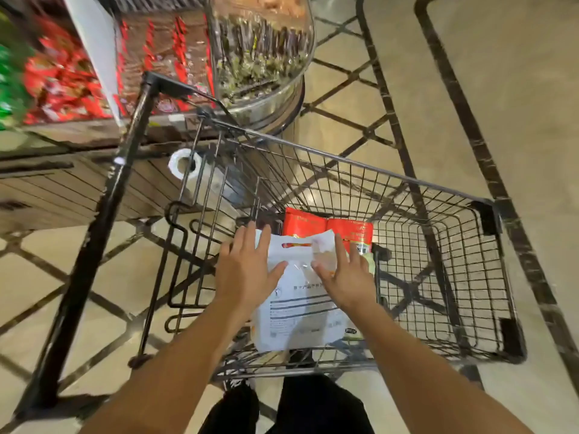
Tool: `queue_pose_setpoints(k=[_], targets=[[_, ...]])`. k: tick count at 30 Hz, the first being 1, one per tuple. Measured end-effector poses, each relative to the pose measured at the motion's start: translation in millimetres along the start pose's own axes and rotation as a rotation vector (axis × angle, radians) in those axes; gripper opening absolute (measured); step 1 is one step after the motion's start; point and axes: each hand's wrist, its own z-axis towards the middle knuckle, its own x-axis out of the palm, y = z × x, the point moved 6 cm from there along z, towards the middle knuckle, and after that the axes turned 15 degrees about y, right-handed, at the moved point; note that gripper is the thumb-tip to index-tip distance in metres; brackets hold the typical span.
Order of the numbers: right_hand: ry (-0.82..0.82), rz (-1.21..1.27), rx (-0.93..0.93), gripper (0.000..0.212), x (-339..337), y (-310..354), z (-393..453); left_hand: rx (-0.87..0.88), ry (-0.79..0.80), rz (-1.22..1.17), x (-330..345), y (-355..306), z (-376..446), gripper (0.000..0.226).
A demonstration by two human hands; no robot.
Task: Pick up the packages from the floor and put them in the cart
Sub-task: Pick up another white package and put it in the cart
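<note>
A white package (pixel 297 308) with a handle slot and printed text lies inside the black wire cart (pixel 438 189), at its near left end. My left hand (pixel 247 270) rests flat on the package's left edge, fingers spread. My right hand (pixel 344 274) lies flat on its upper right part, fingers apart. Neither hand grips it. Behind the white package, a red package (pixel 329 227) lies in the cart, partly hidden. A bit of green packaging (pixel 369 261) shows past my right hand.
The cart's black handle frame (pixel 103 214) runs along the left. A shelf of red snack packs (pixel 62 79) and a round clear display bin (pixel 263 51) stand beyond the cart. A white roll (pixel 185 164) hangs by the cart's far left corner. Tiled floor (pixel 501 89) lies to the right.
</note>
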Motion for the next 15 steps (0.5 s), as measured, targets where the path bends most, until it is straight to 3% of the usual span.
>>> queue_pose_setpoints(k=[3, 6, 13, 15], targets=[[-0.045, -0.142, -0.056, 0.088, -32, 41, -17, 0.02, 0.021, 0.187, -44, 18, -16, 0.084], [-0.132, -0.301, -0.108, 0.089, -64, 96, -38, -0.008, -0.157, 0.309, -103, 52, -50, 0.085], [-0.295, -0.559, -0.291, 0.089, -74, 284, -112, -0.259, -0.334, 0.228, -188, 211, -171, 0.086], [-0.337, -0.651, -0.365, 0.102, -58, 347, -141, -0.344, -0.34, 0.186, -190, 273, -215, 0.086]])
